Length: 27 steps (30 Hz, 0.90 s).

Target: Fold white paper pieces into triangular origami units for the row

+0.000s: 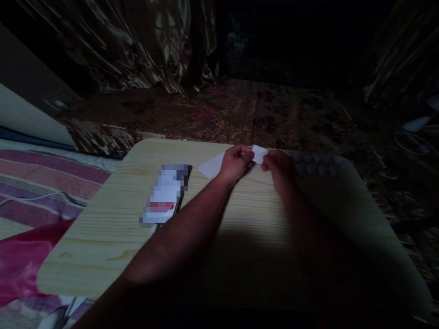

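Observation:
Between my two hands is a small folded piece of white paper [259,154], held above the far part of the table. My left hand [236,163] pinches its left edge with thumb and fingers. At its lower right side, my right hand [279,168] grips it the same way. A larger white sheet of paper [211,165] lies on the table, partly hidden behind my left hand. To the right of my right hand sits a group of several small folded pieces [318,165], dim in the shadow.
A pale wooden table [103,237] with rounded corners stands before me. On its left lies a phone-like device [165,194] with a blurred screen. A striped bedspread [41,183] and a pink bag-like thing [30,260] are at the left. Patterned curtains [164,41] hang behind.

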Each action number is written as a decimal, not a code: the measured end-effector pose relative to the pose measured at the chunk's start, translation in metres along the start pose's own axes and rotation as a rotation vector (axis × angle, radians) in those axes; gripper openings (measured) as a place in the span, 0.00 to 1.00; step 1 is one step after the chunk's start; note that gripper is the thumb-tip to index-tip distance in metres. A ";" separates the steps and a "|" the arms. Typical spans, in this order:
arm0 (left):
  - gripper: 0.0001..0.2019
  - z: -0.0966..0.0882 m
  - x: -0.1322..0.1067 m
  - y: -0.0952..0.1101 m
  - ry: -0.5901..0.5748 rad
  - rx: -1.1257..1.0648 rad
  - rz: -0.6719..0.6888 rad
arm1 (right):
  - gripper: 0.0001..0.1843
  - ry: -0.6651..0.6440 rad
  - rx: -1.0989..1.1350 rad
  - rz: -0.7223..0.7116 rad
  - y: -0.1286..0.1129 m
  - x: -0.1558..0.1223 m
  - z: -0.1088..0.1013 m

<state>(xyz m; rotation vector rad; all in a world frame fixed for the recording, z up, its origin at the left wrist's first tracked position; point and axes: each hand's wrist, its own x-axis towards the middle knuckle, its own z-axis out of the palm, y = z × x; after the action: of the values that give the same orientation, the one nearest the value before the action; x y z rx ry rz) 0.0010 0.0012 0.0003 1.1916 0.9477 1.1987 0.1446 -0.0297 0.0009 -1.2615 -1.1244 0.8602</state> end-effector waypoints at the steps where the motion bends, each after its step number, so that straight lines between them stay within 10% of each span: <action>1: 0.09 0.000 0.000 0.000 0.015 -0.032 -0.012 | 0.11 0.000 0.032 0.007 -0.001 0.000 0.001; 27: 0.10 0.003 -0.002 0.005 0.086 0.076 -0.032 | 0.13 0.126 0.032 0.003 0.000 0.001 0.001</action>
<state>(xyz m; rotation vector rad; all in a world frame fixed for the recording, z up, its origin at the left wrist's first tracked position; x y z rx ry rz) 0.0028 -0.0010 0.0056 1.1885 1.0811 1.2049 0.1439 -0.0279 0.0005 -1.2736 -1.0050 0.7867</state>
